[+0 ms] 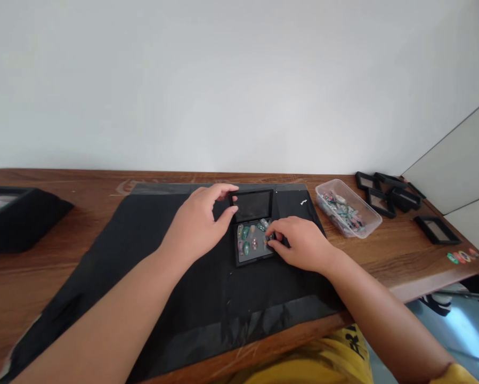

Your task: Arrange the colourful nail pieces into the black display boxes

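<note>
A small black case [257, 260] stands open on the black mat, its hinged lid with a clear window [254, 206] tilted up at the back. Press-on nails [246, 248], green, pinkish and gem-studded, lie in its grey inside. My left hand [201, 221] grips the lid's left edge, thumb in front and fingers at the corner. Over the right side of the case, my right hand [301, 241] is closed in a pinch on a press-on nail at the tray surface; the fingertips partly hide it.
To the right is a clear plastic tub [367, 216] of loose nails. Several black cases [380, 201] lie beyond it, another case [437, 229] nearer, with round stickers [459, 257] by the table edge. A black box [21, 226] stands far left. The black mat [175, 314] covers the middle.
</note>
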The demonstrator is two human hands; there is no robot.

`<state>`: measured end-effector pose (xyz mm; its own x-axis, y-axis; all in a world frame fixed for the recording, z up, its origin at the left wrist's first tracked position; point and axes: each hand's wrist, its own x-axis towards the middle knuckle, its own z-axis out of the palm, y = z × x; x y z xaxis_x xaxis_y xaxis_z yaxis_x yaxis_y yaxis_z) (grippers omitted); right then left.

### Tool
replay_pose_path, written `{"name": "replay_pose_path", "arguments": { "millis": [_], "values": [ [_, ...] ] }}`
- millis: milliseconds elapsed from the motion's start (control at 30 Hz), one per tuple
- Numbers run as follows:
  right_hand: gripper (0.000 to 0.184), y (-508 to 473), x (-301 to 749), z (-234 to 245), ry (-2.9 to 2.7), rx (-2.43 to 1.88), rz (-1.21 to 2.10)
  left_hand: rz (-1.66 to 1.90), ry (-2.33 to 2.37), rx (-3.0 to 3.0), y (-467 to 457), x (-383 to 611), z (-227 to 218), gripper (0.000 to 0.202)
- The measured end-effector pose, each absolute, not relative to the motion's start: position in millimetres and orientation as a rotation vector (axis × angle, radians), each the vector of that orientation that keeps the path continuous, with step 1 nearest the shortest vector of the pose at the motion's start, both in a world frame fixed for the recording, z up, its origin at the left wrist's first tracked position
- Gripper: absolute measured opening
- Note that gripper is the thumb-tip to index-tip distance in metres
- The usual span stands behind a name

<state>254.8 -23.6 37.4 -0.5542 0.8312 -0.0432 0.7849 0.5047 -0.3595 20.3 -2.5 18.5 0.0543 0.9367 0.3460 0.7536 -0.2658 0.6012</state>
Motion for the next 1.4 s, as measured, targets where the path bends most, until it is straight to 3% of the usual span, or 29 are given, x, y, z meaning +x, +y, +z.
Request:
{"name": "replay_pose_path", "arguments": {
  "millis": [800, 1000, 1400],
  "values": [
    [0.026, -20, 257, 34, -2.447, -1.453, 0.475, 1.0, 1.715, 2.091, -2, 18, 19, 0.03],
    [0.048, -15, 250, 29, -2.64, -1.484, 0.385, 0.988, 1.706, 2.056, -3, 19, 21, 0.031],
    [0.035, -12, 251, 26, -2.592, -1.512, 0.34, 0.97, 1.724, 2.055, -2, 18, 19, 0.035]
  ]
}}
